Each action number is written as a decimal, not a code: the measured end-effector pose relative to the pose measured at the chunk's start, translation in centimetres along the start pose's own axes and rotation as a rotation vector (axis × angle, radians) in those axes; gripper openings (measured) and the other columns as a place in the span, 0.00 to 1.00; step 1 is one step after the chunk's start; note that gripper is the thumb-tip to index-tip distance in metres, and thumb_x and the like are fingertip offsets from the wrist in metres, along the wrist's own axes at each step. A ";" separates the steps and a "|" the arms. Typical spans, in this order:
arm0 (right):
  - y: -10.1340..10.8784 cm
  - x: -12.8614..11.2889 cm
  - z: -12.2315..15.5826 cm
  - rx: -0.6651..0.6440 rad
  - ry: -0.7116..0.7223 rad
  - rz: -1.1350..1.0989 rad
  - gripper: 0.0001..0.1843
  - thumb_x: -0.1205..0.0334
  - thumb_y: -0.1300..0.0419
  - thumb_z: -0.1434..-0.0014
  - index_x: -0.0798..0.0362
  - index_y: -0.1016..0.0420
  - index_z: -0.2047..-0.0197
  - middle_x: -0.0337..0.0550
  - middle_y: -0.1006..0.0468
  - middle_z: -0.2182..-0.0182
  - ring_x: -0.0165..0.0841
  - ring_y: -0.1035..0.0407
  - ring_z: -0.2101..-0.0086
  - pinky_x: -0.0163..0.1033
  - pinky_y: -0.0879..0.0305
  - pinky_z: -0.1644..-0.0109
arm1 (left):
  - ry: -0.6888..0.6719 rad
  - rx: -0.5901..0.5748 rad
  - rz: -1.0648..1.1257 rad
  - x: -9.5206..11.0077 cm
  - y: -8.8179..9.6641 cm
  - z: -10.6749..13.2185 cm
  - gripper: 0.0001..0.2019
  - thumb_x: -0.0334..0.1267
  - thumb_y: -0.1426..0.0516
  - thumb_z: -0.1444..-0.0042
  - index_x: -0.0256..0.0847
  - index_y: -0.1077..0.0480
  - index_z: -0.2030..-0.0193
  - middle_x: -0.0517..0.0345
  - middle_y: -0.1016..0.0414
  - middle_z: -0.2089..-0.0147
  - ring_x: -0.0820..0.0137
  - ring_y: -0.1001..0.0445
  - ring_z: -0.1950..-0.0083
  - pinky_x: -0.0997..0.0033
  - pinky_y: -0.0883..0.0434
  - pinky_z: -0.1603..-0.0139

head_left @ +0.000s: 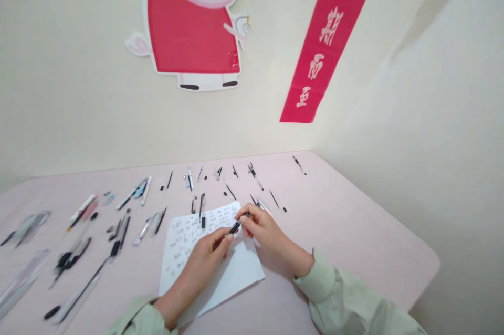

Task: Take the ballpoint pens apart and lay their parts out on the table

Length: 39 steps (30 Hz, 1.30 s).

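Both my hands meet over a white sheet of paper (pixel 236 272) with handwriting on it. My left hand (pixel 208 256) and my right hand (pixel 262 227) both pinch a small black pen (pixel 235 227) between their fingertips, one at each end. The pen is held just above the paper. Pale green sleeves cover both my forearms.
The pink table (pixel 354 230) carries many pens and pen parts: several scattered beyond the paper (pixel 228 190), more to the left (pixel 122 227), and clear pen barrels at the far left (pixel 23 277). The table's rounded right corner (pixel 433 261) lies near the cream wall.
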State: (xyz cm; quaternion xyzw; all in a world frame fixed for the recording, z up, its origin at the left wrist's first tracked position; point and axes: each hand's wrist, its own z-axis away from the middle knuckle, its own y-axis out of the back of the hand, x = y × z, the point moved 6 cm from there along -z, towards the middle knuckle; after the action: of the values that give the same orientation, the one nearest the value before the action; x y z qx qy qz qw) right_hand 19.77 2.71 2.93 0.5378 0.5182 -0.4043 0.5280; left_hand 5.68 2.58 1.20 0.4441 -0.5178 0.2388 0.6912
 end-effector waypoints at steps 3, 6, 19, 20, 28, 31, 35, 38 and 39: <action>5.1 0.2 -1.3 0.222 0.043 -0.026 0.09 0.58 0.45 0.43 0.54 0.28 0.64 0.31 0.38 0.84 0.26 0.43 0.81 0.32 0.46 0.76 | 0.102 0.016 0.065 -0.5 0.1 0.1 0.26 0.56 0.52 0.45 0.36 0.30 0.52 0.66 0.38 0.79 0.72 0.40 0.79 0.73 0.42 0.76; 13.4 1.6 -0.9 0.642 0.096 -0.010 0.14 0.54 0.45 0.45 0.55 0.26 0.62 0.34 0.34 0.80 0.27 0.40 0.78 0.32 0.43 0.74 | 0.119 0.035 0.087 -0.5 0.2 0.2 0.29 0.57 0.53 0.46 0.36 0.31 0.50 0.66 0.38 0.79 0.72 0.39 0.79 0.72 0.40 0.75; 26.4 8.3 0.4 0.900 -0.270 0.666 0.21 0.60 0.50 0.43 0.53 0.27 0.49 0.45 0.21 0.65 0.36 0.30 0.66 0.37 0.38 0.63 | 0.065 0.028 0.007 -0.4 0.0 0.5 0.25 0.55 0.54 0.42 0.37 0.29 0.55 0.64 0.37 0.78 0.72 0.38 0.78 0.71 0.39 0.72; 26.5 8.2 0.0 0.887 -0.291 0.713 0.19 0.61 0.49 0.43 0.51 0.27 0.50 0.44 0.21 0.66 0.35 0.30 0.66 0.36 0.39 0.63 | 0.064 0.025 0.003 -0.5 -0.1 0.5 0.25 0.55 0.54 0.42 0.38 0.29 0.55 0.64 0.37 0.78 0.72 0.38 0.78 0.72 0.39 0.72; 28.3 7.9 -2.2 0.863 -0.446 0.966 0.16 0.61 0.48 0.41 0.52 0.33 0.49 0.44 0.23 0.65 0.37 0.30 0.63 0.36 0.43 0.66 | 0.076 0.014 0.003 -1.0 -0.2 0.4 0.24 0.56 0.55 0.42 0.39 0.28 0.56 0.64 0.37 0.78 0.71 0.37 0.78 0.71 0.38 0.72; 29.0 8.0 -2.5 0.865 -0.491 1.016 0.14 0.61 0.49 0.41 0.51 0.32 0.52 0.45 0.23 0.64 0.37 0.30 0.62 0.37 0.43 0.65 | 0.081 0.017 -0.008 -1.2 -0.2 0.3 0.24 0.56 0.55 0.42 0.40 0.28 0.57 0.64 0.37 0.78 0.70 0.37 0.77 0.71 0.38 0.71; 29.8 8.1 -2.8 0.853 -0.530 1.072 0.13 0.60 0.50 0.40 0.49 0.32 0.53 0.46 0.23 0.62 0.38 0.29 0.61 0.38 0.41 0.64 | 0.084 0.010 -0.020 -1.3 -0.2 0.2 0.24 0.56 0.55 0.42 0.41 0.28 0.57 0.63 0.36 0.78 0.70 0.37 0.77 0.72 0.37 0.71; 30.3 8.4 -3.3 0.844 -0.553 1.116 0.13 0.58 0.49 0.39 0.50 0.31 0.53 0.48 0.23 0.63 0.38 0.29 0.61 0.38 0.40 0.63 | 0.098 0.000 -0.019 -1.4 -0.4 0.1 0.24 0.57 0.55 0.42 0.41 0.28 0.58 0.63 0.36 0.78 0.70 0.37 0.78 0.72 0.37 0.71; 30.5 8.5 -3.5 0.845 -0.560 1.132 0.12 0.58 0.49 0.39 0.50 0.31 0.54 0.48 0.23 0.63 0.38 0.29 0.62 0.38 0.40 0.63 | 0.100 0.003 -0.019 -1.4 -0.4 0.1 0.24 0.57 0.55 0.43 0.42 0.27 0.58 0.63 0.36 0.78 0.70 0.37 0.77 0.72 0.37 0.71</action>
State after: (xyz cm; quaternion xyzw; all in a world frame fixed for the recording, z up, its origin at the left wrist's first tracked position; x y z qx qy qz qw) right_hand 50.51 10.12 -0.44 0.7555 -0.1888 -0.3573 0.5157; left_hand 5.43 2.50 -0.22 0.4375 -0.4778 0.2549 0.7178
